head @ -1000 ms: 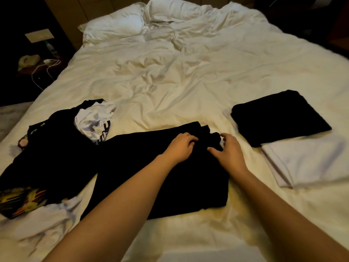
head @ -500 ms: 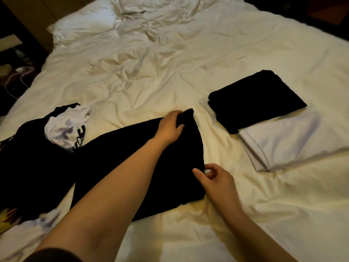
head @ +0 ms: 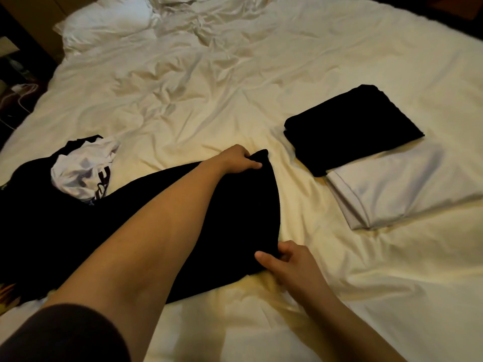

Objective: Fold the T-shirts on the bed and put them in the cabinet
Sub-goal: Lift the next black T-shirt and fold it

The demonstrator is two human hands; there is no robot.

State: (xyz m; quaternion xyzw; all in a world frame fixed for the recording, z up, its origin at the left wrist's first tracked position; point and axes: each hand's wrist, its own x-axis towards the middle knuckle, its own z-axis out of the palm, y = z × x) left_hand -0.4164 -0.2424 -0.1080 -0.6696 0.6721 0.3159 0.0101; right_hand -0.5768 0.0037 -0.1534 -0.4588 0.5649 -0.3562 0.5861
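Two hands worked one black shirt (head: pixel 235 218) on the bed (head: pixel 339 296). Nearest, the right hand (head: pixel 292 265) sat at the shirt's near right corner, thumb on top of the cloth and fingers (head: pixel 286 248) curled at its edge, pinching it. The shirt lay as a long dark band across the white sheet, running from that corner away to the left, where it merged with a dark heap (head: pixel 34 218) of unfolded clothes; where one ended and the other began could not be told. The left arm crossed over the shirt, a dark sleeve (head: pixel 65 335) showing at the bottom left. Farther on, the left hand (head: pixel 236 159) gripped the shirt's far right corner, fingers curled round a small raised bunch of cloth. A crumpled white shirt (head: pixel 83 171) with black print lay on top of the heap, left of that hand. To the right, well apart from the hands, a folded white shirt (head: pixel 397 186) lay flat, and just beyond it, touching its far edge, a folded black shirt (head: pixel 350 129). Past these the sheet was creased, and a pillow (head: pixel 109 19) rested at the far left head of the bed.
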